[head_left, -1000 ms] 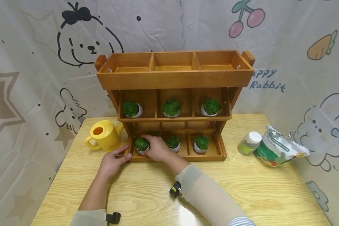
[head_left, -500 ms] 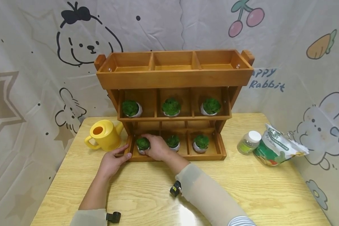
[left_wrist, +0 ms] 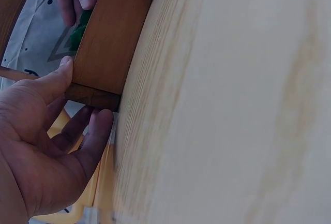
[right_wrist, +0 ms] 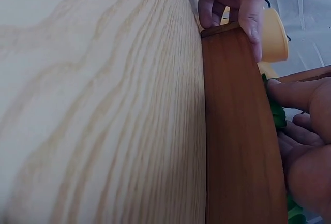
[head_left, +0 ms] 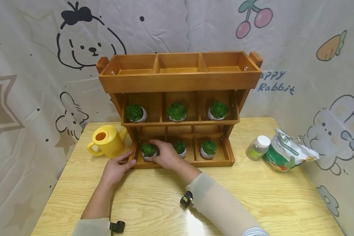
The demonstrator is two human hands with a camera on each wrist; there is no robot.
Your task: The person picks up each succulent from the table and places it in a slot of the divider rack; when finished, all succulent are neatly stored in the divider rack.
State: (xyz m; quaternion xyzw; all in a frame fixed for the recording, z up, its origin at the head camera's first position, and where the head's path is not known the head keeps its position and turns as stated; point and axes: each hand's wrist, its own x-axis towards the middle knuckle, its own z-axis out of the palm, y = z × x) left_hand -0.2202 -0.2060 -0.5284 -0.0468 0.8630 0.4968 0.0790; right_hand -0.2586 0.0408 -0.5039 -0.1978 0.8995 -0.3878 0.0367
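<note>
My right hand (head_left: 168, 155) pinches a small potted plant (head_left: 148, 150) with a bushy green top and a white pot. The plant stands in the lower left compartment of a brown three-tier wooden shelf (head_left: 180, 82). In the right wrist view, its green leaves (right_wrist: 276, 111) show beside my thumb, while the front board hides the pot. My left hand (head_left: 115, 169) holds the lower tray's left front corner. Seen from the left wrist, thumb and fingers lie on either side of that corner (left_wrist: 93, 93). Two similar plants (head_left: 180, 148) (head_left: 208, 149) share the lower tier, the middle one partly behind my right hand.
The middle tier holds three more potted plants, among them one (head_left: 177, 111) in the centre. A yellow watering can (head_left: 110, 142) is left of the shelf. To the right are a white-capped jar (head_left: 258, 148) and a white-green bag (head_left: 287, 152) on the wooden table (head_left: 153, 203).
The plant in my right hand has shifted slightly to the right within its compartment. My left hand keeps its hold on the corner. The head view has drifted a little.
</note>
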